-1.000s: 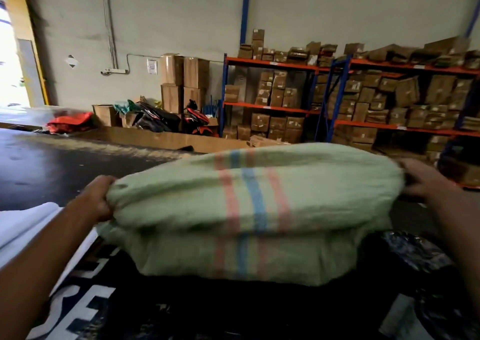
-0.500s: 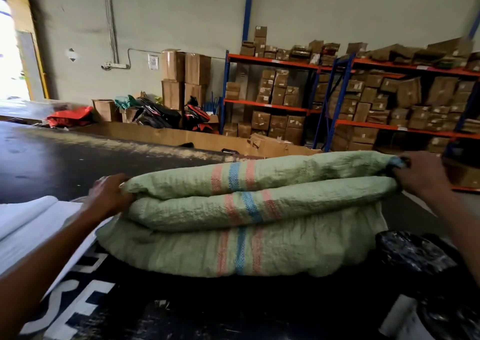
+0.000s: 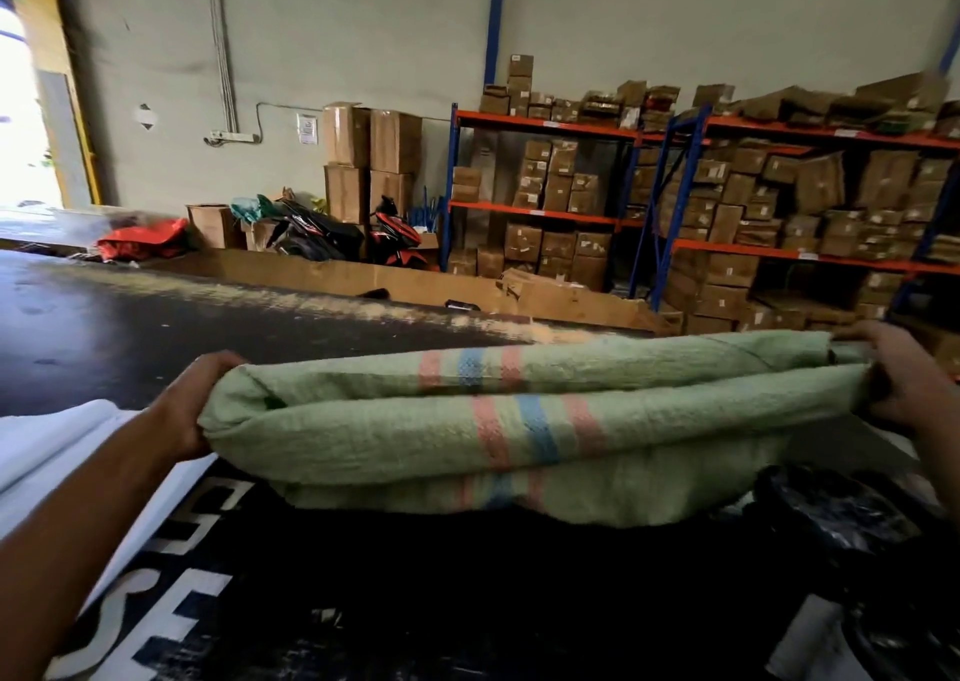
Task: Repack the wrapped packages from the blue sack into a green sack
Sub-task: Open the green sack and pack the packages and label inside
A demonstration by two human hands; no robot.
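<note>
1. Warehouse shelving [image 3: 779, 202] stacked with cardboard boxes lines the far wall.
2. Between both grips hangs the rolled-down green woven sack [image 3: 519, 420] with pink and blue stripes.
3. Left hand [image 3: 195, 405] and right hand [image 3: 904, 373] clutch its opposite ends.
4. Rolling the rim evenly should keep the mouth open.

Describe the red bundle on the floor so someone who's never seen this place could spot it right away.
Find the bright doorway at far left. Just to its right, along the wall's foot, a crumpled red bundle lies on the floor beside an open brown box. It is the only soft, all-red heap; its neighbours are cardboard.
</note>
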